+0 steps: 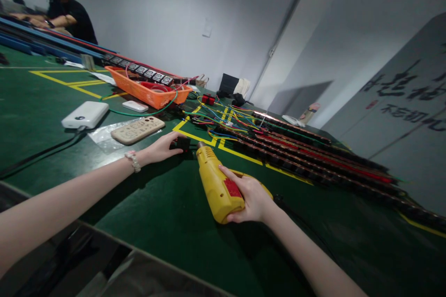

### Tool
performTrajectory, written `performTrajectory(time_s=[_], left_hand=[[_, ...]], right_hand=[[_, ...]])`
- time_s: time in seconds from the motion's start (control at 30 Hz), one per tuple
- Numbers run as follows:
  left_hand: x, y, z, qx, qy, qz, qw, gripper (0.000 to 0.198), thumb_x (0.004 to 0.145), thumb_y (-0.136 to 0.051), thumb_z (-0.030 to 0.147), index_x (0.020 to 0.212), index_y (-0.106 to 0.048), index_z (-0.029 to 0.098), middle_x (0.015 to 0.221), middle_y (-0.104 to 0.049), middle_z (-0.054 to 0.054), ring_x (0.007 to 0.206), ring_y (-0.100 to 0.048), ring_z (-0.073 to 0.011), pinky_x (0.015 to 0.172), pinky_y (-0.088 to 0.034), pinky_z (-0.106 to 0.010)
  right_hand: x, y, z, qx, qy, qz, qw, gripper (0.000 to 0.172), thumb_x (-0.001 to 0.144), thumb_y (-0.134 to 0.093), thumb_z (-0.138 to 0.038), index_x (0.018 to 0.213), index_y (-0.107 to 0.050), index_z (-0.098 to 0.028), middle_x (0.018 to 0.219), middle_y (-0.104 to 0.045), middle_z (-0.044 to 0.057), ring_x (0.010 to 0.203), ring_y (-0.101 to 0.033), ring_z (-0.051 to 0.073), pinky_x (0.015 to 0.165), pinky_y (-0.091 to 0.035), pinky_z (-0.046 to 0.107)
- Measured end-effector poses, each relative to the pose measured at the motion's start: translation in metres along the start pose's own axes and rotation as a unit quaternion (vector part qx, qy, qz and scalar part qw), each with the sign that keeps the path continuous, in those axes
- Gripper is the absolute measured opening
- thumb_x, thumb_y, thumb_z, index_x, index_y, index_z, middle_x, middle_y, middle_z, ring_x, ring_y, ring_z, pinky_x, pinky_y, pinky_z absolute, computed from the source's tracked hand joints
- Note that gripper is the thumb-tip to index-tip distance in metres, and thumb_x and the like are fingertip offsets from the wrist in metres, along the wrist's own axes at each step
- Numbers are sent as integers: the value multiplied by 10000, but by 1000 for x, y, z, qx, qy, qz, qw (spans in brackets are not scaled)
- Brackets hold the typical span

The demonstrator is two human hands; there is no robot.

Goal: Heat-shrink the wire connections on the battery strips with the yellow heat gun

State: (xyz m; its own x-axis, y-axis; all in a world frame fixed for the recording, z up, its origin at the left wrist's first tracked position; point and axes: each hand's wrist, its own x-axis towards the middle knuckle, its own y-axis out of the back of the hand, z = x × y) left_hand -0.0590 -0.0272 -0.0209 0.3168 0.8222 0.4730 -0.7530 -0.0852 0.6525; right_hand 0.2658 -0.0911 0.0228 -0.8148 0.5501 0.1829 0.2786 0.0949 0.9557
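My right hand [252, 197] is wrapped round the body of a yellow heat gun [218, 185] with a red label. The gun's metal nozzle points up and slightly left, toward the back of the green table. Between the fingertips of my left hand [167, 147] is a small black part [183, 144], just left of the nozzle. Thin dark pieces seem to reach from that part toward the nozzle; their detail is too small to tell. A beige phone case [137, 131] lies behind my left wrist, on a clear plastic bag [101, 138].
A white power bank [86, 115] with a black cable lies at left. Behind are an orange basket [139, 91] and a white case [135, 106]. Coloured wires [226, 120] and long dark strips [306, 158] extend rightward. A person [75, 21] sits at the far left.
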Motion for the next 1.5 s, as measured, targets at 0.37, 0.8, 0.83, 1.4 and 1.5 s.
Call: performTrajectory(time_s=[0.37, 0.8, 0.83, 1.4, 1.5], left_hand=[[-1, -3, -2, -38, 28, -27, 999, 504, 740, -544, 439, 1163, -473, 174, 1120, -556, -91, 981, -549, -218, 878, -438, -398], [1, -3, 1, 47, 77, -9, 996, 527, 737, -495, 539, 1076, -530, 137, 1020, -592, -110, 898, -556, -244, 782, -437, -370], [1, -3, 1, 44, 79, -6, 996, 538, 732, -501, 544, 1085, -527, 140, 1021, -592, -108, 901, -556, -247, 779, -439, -368], [-1, -4, 2, 86, 20, -23, 996, 642, 708, -564, 432, 1270, -378, 183, 1194, -494, -106, 1088, -478, -242, 941, -374, -377], [-1, -2, 3, 101, 15, -18, 995, 608, 710, -566, 441, 1239, -410, 185, 1158, -519, -92, 1055, -497, -232, 919, -393, -367]], right_hand=[[-11, 2, 5, -48, -51, 9, 998, 1023, 622, -459, -748, 1412, -160, -171, 1077, -584, 111, 777, -555, 238, 721, -370, 329], [-2, -5, -22, -59, -122, 30, 990, 978, 655, -509, -684, 1414, -154, -180, 1029, -612, 99, 801, -579, 245, 742, -386, 350], [-1, -6, -26, -56, -130, 34, 989, 974, 657, -518, -676, 1415, -153, -184, 1018, -614, 95, 808, -579, 246, 744, -388, 350], [12, -10, -45, -32, -87, 16, 996, 1050, 600, -533, -720, 1415, -150, -180, 1044, -609, 99, 873, -579, 271, 761, -376, 362], [12, -9, -39, -45, -91, 5, 995, 1060, 592, -530, -729, 1415, -156, -174, 1035, -615, 106, 842, -588, 264, 759, -374, 361]])
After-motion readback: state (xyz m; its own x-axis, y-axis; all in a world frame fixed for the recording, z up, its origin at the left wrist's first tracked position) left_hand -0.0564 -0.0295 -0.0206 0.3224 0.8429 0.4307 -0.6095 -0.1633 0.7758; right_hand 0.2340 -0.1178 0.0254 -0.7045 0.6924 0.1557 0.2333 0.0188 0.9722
